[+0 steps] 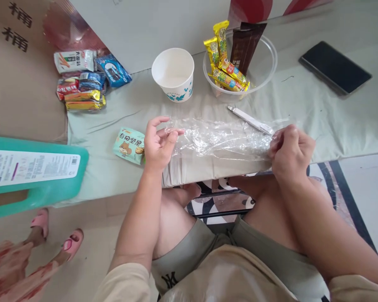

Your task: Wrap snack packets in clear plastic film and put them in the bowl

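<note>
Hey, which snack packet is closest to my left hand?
The mint-green packet, lying alone just beside your left hand; the other packets sit farther off in groups.

We observe soft, diffuse, fairly bright light. Sharp glints speckle the crinkled, transparent plastic film (217,140), while shadows on the pale grey-green cloth (343,126) remain faint. Towards the frame's edges, we note wide-angle stretching.
</note>
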Demonstrator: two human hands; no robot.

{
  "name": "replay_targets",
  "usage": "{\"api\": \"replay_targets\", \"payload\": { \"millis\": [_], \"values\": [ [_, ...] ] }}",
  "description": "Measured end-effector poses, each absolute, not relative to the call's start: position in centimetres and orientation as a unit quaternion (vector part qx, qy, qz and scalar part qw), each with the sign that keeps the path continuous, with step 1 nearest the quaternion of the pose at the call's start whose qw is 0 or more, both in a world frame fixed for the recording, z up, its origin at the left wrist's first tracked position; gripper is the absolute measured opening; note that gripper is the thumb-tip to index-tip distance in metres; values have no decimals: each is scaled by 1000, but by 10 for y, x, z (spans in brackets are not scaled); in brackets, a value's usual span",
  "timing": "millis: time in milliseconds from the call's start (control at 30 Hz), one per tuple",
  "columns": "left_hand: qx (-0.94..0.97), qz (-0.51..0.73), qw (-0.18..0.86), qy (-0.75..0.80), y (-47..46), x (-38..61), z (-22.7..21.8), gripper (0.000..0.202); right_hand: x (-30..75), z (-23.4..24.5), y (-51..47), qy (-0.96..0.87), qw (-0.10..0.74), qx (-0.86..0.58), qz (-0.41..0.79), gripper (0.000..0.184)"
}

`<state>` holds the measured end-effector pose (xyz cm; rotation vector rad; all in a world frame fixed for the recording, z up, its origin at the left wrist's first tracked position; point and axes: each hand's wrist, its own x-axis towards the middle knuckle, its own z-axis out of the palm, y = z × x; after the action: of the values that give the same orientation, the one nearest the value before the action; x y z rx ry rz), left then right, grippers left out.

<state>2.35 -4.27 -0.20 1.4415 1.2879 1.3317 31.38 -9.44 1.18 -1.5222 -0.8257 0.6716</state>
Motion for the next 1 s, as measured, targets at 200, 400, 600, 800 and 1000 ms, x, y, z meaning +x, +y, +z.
{"api": "replay_targets", "payload": {
  "millis": [200, 400, 600, 800, 1000],
  "values": [
    [564, 506, 418, 502, -49, 39, 4, 39, 314, 13, -96, -349, 583, -670, 300, 44],
    [554, 485, 382, 559, -44, 35, -2, 40, 322, 18, -99, -366, 519, -724, 271, 38],
    [592, 399, 307, 629, -45, 33, 2, 16, 330, 22, -104, -400, 377, -802, 236, 33],
    [638, 276, 223, 684, -49, 34, 10, 21, 334, 30, -102, -442, 273, -828, 211, 27],
    [659, 209, 154, 706, -55, 32, 11, 18, 335, 25, -101, -446, 246, -830, 228, 18]
  ]
}}
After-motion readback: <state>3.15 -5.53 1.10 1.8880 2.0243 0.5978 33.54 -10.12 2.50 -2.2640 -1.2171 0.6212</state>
